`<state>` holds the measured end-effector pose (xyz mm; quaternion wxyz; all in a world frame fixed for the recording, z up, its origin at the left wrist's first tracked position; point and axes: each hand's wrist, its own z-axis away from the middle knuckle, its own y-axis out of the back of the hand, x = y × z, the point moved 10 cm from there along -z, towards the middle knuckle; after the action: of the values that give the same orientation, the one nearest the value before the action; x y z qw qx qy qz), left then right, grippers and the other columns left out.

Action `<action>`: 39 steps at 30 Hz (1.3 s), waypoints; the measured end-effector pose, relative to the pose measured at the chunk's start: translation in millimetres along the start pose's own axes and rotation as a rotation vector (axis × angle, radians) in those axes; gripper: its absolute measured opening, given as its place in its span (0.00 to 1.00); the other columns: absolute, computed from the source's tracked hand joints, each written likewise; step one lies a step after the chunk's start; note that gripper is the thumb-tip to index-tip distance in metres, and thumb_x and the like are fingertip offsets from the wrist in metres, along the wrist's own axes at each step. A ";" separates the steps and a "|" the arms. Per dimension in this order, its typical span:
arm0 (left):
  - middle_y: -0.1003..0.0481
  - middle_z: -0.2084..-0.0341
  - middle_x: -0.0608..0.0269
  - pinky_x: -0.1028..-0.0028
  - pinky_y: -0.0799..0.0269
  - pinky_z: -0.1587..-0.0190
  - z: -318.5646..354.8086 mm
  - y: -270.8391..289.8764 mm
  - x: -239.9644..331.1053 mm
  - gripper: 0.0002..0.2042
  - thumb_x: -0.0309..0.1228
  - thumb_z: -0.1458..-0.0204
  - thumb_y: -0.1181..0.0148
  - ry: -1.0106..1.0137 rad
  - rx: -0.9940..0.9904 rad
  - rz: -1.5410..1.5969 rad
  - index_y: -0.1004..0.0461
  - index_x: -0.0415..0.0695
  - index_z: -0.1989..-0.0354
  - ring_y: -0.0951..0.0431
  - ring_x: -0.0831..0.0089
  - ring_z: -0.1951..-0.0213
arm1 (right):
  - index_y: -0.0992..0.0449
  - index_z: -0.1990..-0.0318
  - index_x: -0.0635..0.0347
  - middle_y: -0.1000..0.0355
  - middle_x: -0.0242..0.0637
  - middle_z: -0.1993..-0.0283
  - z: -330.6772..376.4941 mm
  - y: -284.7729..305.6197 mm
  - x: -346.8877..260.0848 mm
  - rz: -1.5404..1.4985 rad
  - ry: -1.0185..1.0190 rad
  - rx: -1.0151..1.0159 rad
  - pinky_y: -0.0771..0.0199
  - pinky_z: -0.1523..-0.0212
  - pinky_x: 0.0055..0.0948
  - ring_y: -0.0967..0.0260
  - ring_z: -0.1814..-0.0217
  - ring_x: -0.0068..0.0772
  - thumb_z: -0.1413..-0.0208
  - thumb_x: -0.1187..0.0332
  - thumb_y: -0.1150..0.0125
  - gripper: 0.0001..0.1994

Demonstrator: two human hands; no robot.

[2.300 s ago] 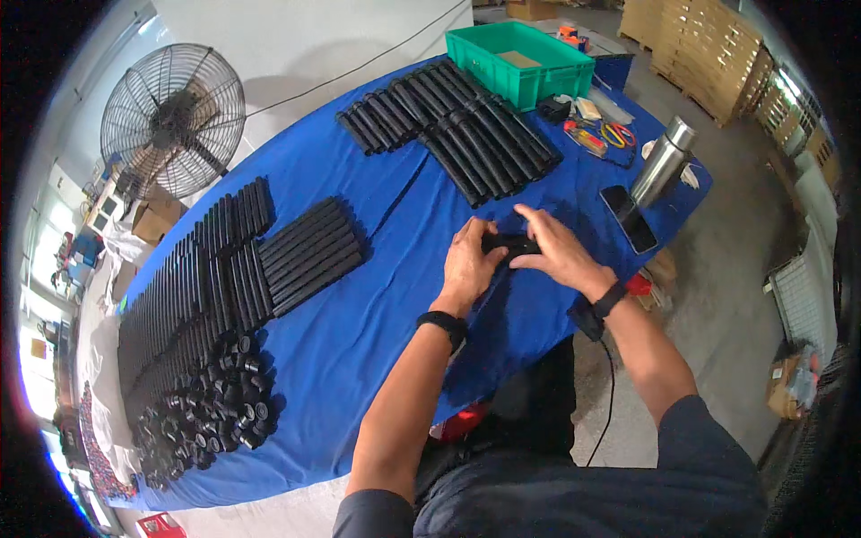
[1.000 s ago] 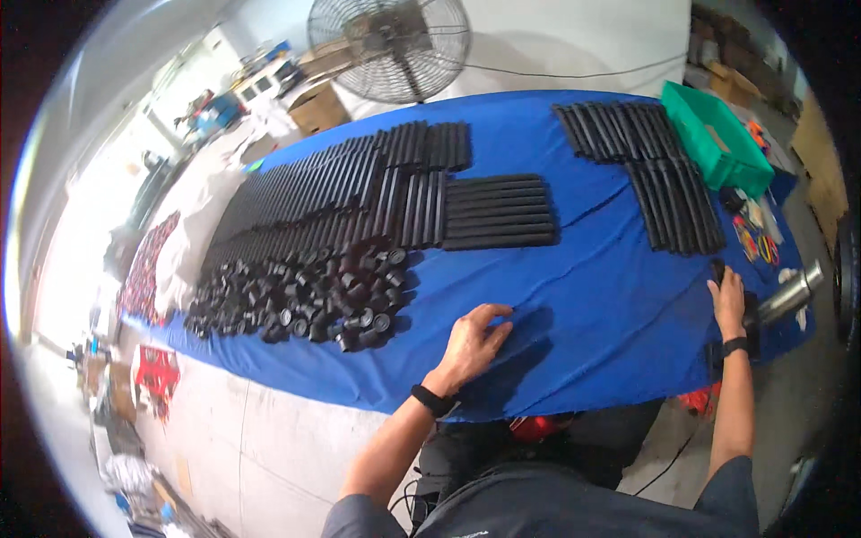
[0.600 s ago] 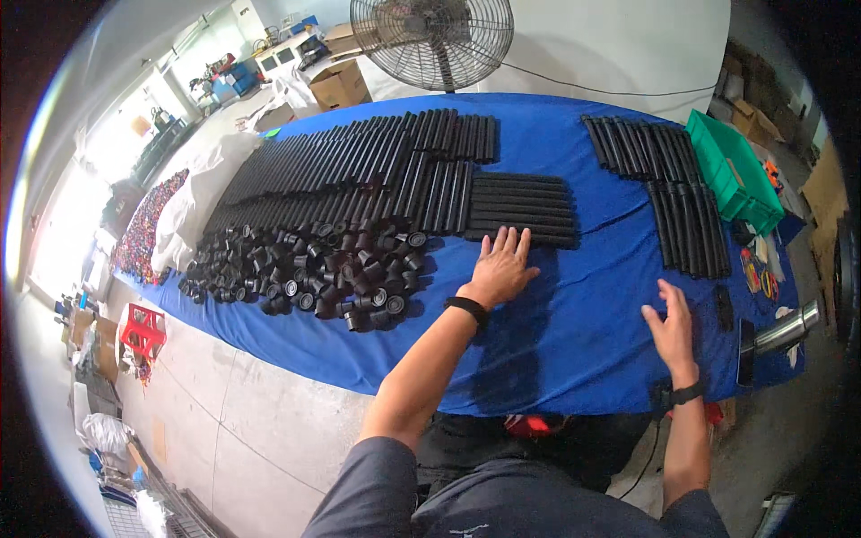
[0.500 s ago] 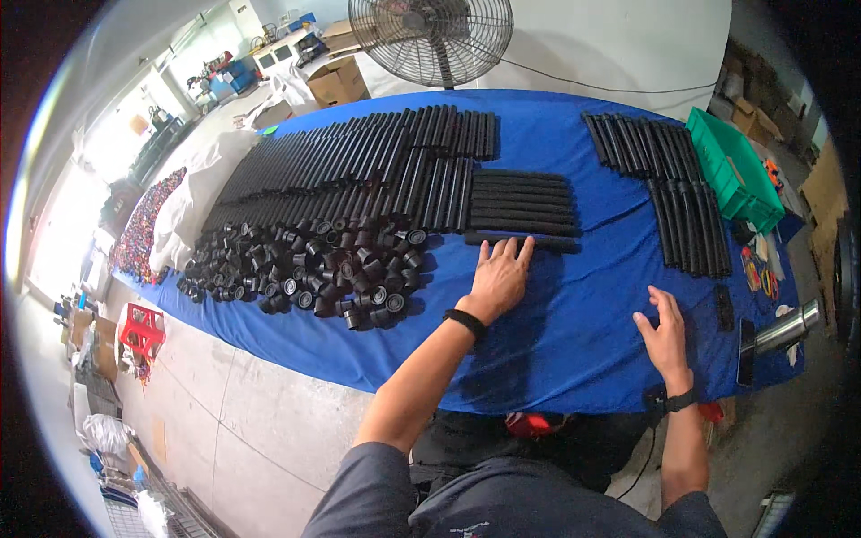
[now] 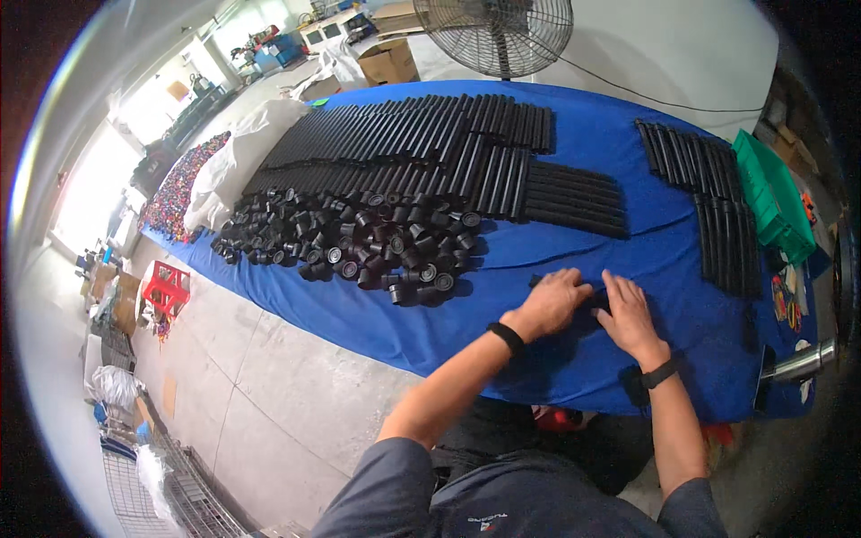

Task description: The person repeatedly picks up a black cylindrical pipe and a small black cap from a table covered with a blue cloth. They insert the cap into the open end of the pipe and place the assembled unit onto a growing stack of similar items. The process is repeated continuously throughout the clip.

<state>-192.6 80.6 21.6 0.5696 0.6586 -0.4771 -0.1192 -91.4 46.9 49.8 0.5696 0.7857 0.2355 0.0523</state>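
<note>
My left hand (image 5: 554, 302) is closed around a black tube (image 5: 535, 281), most of which is hidden by the fingers. Just to its right, my right hand (image 5: 630, 316) is held with fingers stretched out and thumb apart, close to the tube's other end; whether it touches the tube is hard to see. Beyond both hands lies a short stack of black tubes (image 5: 574, 197), placed crosswise beside long rows of similar tubes (image 5: 368, 134). A heap of black caps (image 5: 359, 238) spreads to the left of my left hand.
More black tubes (image 5: 725, 238) lie at the right on the blue cloth (image 5: 592, 255), beside a green crate (image 5: 773, 202). A shiny metal cylinder (image 5: 803, 361) sits near the right edge. Behind the table stands a fan (image 5: 498, 31). A white sack (image 5: 224, 179) is at the left.
My left hand has picked up the loose tube lying before the crosswise stack and drawn it nearer. My right hand has moved left to meet it. The view has shifted rightward slightly.
</note>
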 end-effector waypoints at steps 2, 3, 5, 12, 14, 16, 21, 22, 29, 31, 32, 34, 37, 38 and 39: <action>0.25 0.60 0.51 0.56 0.26 0.50 16.6 21.3 7.3 0.16 0.25 0.50 0.43 -0.042 0.111 -0.027 0.23 0.43 0.51 0.24 0.51 0.53 | 0.30 0.43 0.65 0.30 0.47 0.49 2.8 -24.1 -10.2 -0.043 0.005 -0.199 0.31 0.44 0.45 0.32 0.46 0.51 0.48 0.69 0.32 0.25; 0.24 0.59 0.51 0.56 0.26 0.50 28.5 35.8 10.6 0.16 0.25 0.50 0.42 -0.057 0.166 -0.045 0.23 0.43 0.50 0.24 0.52 0.52 | 0.27 0.51 0.64 0.32 0.45 0.57 5.3 -22.3 -21.5 -0.073 0.068 -0.118 0.29 0.51 0.45 0.32 0.52 0.50 0.47 0.69 0.33 0.17; 0.23 0.58 0.51 0.57 0.26 0.50 40.9 70.6 -3.6 0.17 0.26 0.50 0.40 0.082 0.205 -0.053 0.23 0.42 0.50 0.23 0.52 0.52 | 0.28 0.52 0.63 0.31 0.45 0.57 17.5 -12.2 -19.1 -0.102 0.044 -0.107 0.29 0.51 0.45 0.32 0.52 0.50 0.47 0.69 0.34 0.16; 0.25 0.59 0.53 0.57 0.26 0.53 146.3 203.8 -121.1 0.15 0.35 0.49 0.32 0.705 0.487 -0.502 0.22 0.44 0.54 0.25 0.52 0.53 | 0.28 0.54 0.63 0.32 0.45 0.57 45.5 7.7 -10.8 -0.131 -0.061 -0.022 0.29 0.52 0.46 0.32 0.53 0.51 0.47 0.69 0.34 0.15; 0.26 0.59 0.53 0.57 0.26 0.52 143.9 193.9 -138.6 0.15 0.35 0.50 0.32 0.774 0.381 -0.564 0.21 0.44 0.54 0.26 0.53 0.52 | 0.28 0.54 0.63 0.32 0.45 0.57 46.0 5.6 -9.3 -0.128 -0.059 -0.016 0.29 0.52 0.45 0.32 0.53 0.51 0.47 0.69 0.34 0.15; 0.26 0.58 0.54 0.58 0.26 0.51 140.4 182.8 -150.8 0.15 0.34 0.51 0.32 0.794 0.324 -0.591 0.20 0.44 0.55 0.26 0.53 0.52 | 0.28 0.54 0.63 0.32 0.45 0.57 47.4 7.0 -6.5 -0.125 -0.059 -0.008 0.29 0.52 0.45 0.32 0.53 0.50 0.47 0.68 0.33 0.15; 0.27 0.59 0.54 0.57 0.26 0.52 136.4 172.3 -160.1 0.14 0.29 0.54 0.36 0.728 0.306 -0.613 0.20 0.45 0.57 0.27 0.53 0.52 | 0.27 0.55 0.63 0.32 0.44 0.57 50.3 7.5 -1.0 -0.137 -0.094 -0.011 0.29 0.52 0.44 0.32 0.53 0.49 0.47 0.68 0.32 0.15; 0.27 0.59 0.54 0.57 0.26 0.52 137.3 171.4 -162.4 0.14 0.29 0.54 0.37 0.718 0.303 -0.629 0.20 0.45 0.57 0.27 0.53 0.52 | 0.27 0.55 0.62 0.32 0.44 0.58 50.3 7.9 -2.6 -0.132 -0.086 -0.006 0.29 0.52 0.44 0.32 0.53 0.49 0.47 0.68 0.32 0.15; 0.28 0.56 0.53 0.57 0.30 0.51 134.9 188.9 -146.9 0.17 0.29 0.53 0.38 0.669 0.364 -0.707 0.24 0.45 0.52 0.29 0.52 0.50 | 0.27 0.55 0.62 0.32 0.42 0.58 50.1 11.2 -8.6 -0.124 -0.056 0.011 0.28 0.52 0.43 0.31 0.53 0.48 0.48 0.68 0.32 0.15; 0.28 0.56 0.52 0.60 0.28 0.49 128.8 199.5 -127.9 0.17 0.28 0.51 0.38 0.605 0.560 -0.473 0.23 0.44 0.51 0.26 0.53 0.51 | 0.27 0.54 0.62 0.32 0.42 0.57 51.1 10.4 -6.0 -0.139 -0.063 0.004 0.28 0.52 0.43 0.31 0.53 0.49 0.47 0.67 0.32 0.16; 0.28 0.56 0.53 0.62 0.27 0.49 121.0 203.3 -115.2 0.18 0.28 0.50 0.38 0.563 0.654 -0.257 0.22 0.43 0.49 0.25 0.55 0.52 | 0.27 0.54 0.62 0.32 0.43 0.57 53.2 12.7 0.6 -0.153 -0.090 0.030 0.28 0.52 0.43 0.31 0.53 0.48 0.47 0.68 0.33 0.15; 0.24 0.57 0.57 0.65 0.24 0.52 97.2 176.8 -108.6 0.17 0.26 0.44 0.41 0.586 0.646 0.507 0.23 0.38 0.46 0.22 0.65 0.55 | 0.28 0.53 0.64 0.32 0.43 0.58 57.9 17.8 8.8 -0.183 -0.138 0.075 0.29 0.53 0.43 0.32 0.54 0.48 0.45 0.69 0.34 0.15; 0.21 0.57 0.60 0.67 0.20 0.55 41.6 94.4 -66.8 0.17 0.24 0.38 0.46 0.569 0.510 1.703 0.28 0.34 0.41 0.20 0.70 0.58 | 0.27 0.50 0.67 0.30 0.45 0.57 72.2 31.5 27.7 -0.345 -0.293 0.137 0.29 0.54 0.41 0.29 0.55 0.48 0.40 0.66 0.37 0.16; 0.23 0.57 0.60 0.68 0.24 0.57 20.0 67.7 -61.1 0.19 0.27 0.40 0.44 0.484 0.421 1.805 0.29 0.37 0.40 0.22 0.67 0.59 | 0.27 0.50 0.68 0.29 0.46 0.57 78.5 36.2 34.7 -0.419 -0.342 0.162 0.29 0.54 0.40 0.29 0.54 0.48 0.39 0.65 0.38 0.16; 0.22 0.57 0.58 0.69 0.24 0.59 8.3 35.3 -59.7 0.18 0.30 0.40 0.45 0.505 0.355 1.934 0.28 0.38 0.42 0.22 0.67 0.61 | 0.28 0.47 0.69 0.28 0.48 0.55 83.4 38.3 36.5 -0.451 -0.408 0.122 0.29 0.51 0.41 0.28 0.53 0.51 0.36 0.62 0.40 0.18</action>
<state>-246.7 124.7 26.3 0.3999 0.0713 -0.6821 0.6080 -18.0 -19.1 49.4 0.5540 0.7406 0.2876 -0.2486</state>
